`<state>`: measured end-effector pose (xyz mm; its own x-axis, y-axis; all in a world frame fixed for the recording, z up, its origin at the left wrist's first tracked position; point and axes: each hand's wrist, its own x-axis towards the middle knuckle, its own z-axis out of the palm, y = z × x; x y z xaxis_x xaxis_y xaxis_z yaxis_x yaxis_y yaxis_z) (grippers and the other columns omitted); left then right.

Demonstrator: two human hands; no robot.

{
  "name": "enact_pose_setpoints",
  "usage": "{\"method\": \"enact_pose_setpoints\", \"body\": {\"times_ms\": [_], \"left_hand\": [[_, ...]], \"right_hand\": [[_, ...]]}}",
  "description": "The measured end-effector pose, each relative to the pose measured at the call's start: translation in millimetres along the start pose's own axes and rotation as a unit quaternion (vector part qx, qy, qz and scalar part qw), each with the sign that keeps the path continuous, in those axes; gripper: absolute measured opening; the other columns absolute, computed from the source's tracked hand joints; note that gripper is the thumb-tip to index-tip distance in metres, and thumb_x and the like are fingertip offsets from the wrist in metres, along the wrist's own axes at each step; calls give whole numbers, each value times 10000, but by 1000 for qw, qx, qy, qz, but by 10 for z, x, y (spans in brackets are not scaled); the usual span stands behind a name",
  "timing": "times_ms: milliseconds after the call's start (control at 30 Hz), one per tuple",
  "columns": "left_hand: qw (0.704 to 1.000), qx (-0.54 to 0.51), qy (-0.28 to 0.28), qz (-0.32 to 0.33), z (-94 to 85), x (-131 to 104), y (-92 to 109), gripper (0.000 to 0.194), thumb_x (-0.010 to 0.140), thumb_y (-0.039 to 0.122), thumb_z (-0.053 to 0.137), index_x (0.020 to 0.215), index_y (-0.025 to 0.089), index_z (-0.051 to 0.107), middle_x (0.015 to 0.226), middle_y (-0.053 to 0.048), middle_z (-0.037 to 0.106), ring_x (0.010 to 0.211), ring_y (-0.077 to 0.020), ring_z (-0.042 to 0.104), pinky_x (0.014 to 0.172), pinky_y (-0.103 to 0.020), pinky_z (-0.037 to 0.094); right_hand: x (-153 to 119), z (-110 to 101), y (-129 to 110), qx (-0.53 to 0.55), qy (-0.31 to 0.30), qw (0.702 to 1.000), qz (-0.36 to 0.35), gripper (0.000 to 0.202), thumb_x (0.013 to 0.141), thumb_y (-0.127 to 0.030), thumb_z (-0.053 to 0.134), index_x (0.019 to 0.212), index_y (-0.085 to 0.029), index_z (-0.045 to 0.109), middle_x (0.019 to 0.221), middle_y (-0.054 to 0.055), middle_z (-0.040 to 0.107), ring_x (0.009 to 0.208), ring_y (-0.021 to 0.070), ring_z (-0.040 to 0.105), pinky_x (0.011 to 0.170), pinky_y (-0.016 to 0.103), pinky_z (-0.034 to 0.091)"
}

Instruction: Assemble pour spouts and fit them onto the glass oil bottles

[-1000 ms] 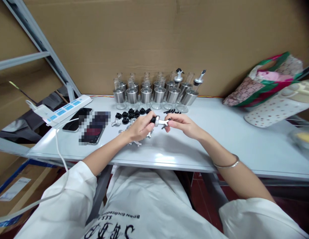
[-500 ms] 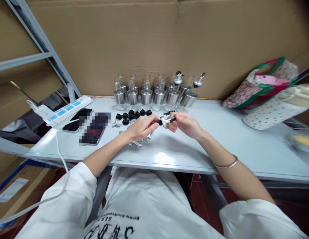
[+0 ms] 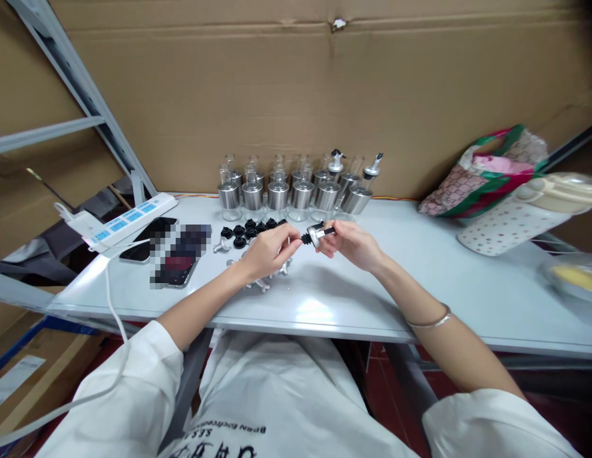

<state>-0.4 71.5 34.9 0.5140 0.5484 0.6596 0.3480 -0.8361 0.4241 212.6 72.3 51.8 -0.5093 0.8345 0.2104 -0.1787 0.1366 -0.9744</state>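
My right hand grips a bottle pourer by its black-topped spout, above the table. The pourer lies nearly sideways, its silver cap in the middle and its ribbed black stopper pointing left. At that stopper's end, my left hand is closed in a pinch, fingertips against the tip. Behind and below the left hand are several black stoppers in a cluster and silver pourer tops, partly hidden by the hand. A few small black pieces lie behind the held pourer.
Glass bottles with steel sleeves stand in rows at the back; two on the right carry pourers. To the left are two phones and a power strip with a white cable. A dotted jug and a patterned bag stand right.
The camera view has tilted up slightly, so everything sits lower. My left fingertips have slid toward the stopper's tip, showing more of its ribs. The right hand still holds the pourer.
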Motion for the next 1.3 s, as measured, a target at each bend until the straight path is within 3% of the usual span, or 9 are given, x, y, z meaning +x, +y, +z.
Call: {"method": "enact_pose_setpoints", "body": {"times_ms": [133, 300, 633, 800, 867, 967, 1033, 1133, 1300], "left_hand": [[998, 31, -5, 49, -5, 3, 28, 154, 914, 246, 409, 797, 182, 487, 680, 8, 513, 562, -101, 451, 589, -235, 383], [997, 49, 30, 44, -13, -17, 3, 81, 873, 234, 446, 814, 187, 475, 710, 13, 519, 541, -93, 464, 598, -241, 414], [992, 83, 95, 28, -28, -12, 33, 26, 878, 213, 468, 869, 192, 481, 805, -12, 580, 525, -85, 497, 557, -227, 445], [990, 105, 97, 12, -4, -12, 28, 134, 925, 214, 419, 812, 188, 486, 712, 16, 552, 521, -81, 489, 543, -208, 414], [989, 109, 98, 3, 7, -18, 13, 155, 928, 210, 408, 794, 186, 482, 694, 22, 540, 519, -77, 482, 538, -202, 402], [990, 112, 81, -8, 15, -27, -9, 149, 923, 214, 412, 794, 184, 481, 683, 28, 532, 516, -75, 478, 534, -197, 396], [991, 117, 64, -9, 15, -33, -22, 147, 920, 213, 409, 799, 183, 488, 677, 29, 530, 521, -77, 484, 533, -196, 396], [991, 127, 50, -8, 15, -38, -31, 144, 914, 213, 415, 797, 182, 493, 666, 32, 525, 521, -80, 484, 539, -201, 399], [989, 141, 45, -7, 12, -25, -22, 124, 903, 191, 422, 806, 183, 499, 760, 3, 564, 593, -96, 523, 605, -223, 442]], "right_hand": [[24, 2, 22, 1, 12, 1000, 18, 456, 766, -594, 638, 596, -181, 544, 497, -8, 518, 496, 147, 498, 605, 339, 444], [50, 46, 59, 4, 25, 999, 24, 495, 726, -646, 648, 650, -160, 591, 512, 5, 572, 517, 150, 530, 604, 321, 432], [59, 61, 85, 4, 14, 1000, 2, 488, 798, -628, 578, 682, -154, 590, 567, 17, 575, 559, 150, 546, 639, 329, 447], [215, 14, 12, -109, 90, 989, -45, 513, 809, -672, 512, 850, -171, 618, 827, 43, 600, 640, 131, 553, 690, 317, 490], [365, -29, -72, -216, 127, 963, -95, 543, 847, -675, 428, 779, -171, 619, 1032, 85, 573, 685, 125, 558, 700, 308, 496], [638, -103, -209, -417, 158, 881, -162, 581, 940, -559, 316, 633, -155, 599, 1190, 131, 522, 893, 179, 595, 865, 342, 467], [808, -148, -267, -535, 159, 820, -129, 508, 972, -434, 327, 681, -148, 630, 1304, 131, 470, 921, 184, 612, 914, 356, 441], [1003, -194, -268, -644, 148, 749, -47, 433, 985, -361, 340, 820, -145, 677, 1333, 132, 455, 869, 181, 643, 852, 336, 462], [1148, -200, -127, -701, 145, 698, -33, 381, 991, -332, 364, 917, -123, 673, 1207, 133, 510, 858, 168, 654, 813, 281, 461]]}}
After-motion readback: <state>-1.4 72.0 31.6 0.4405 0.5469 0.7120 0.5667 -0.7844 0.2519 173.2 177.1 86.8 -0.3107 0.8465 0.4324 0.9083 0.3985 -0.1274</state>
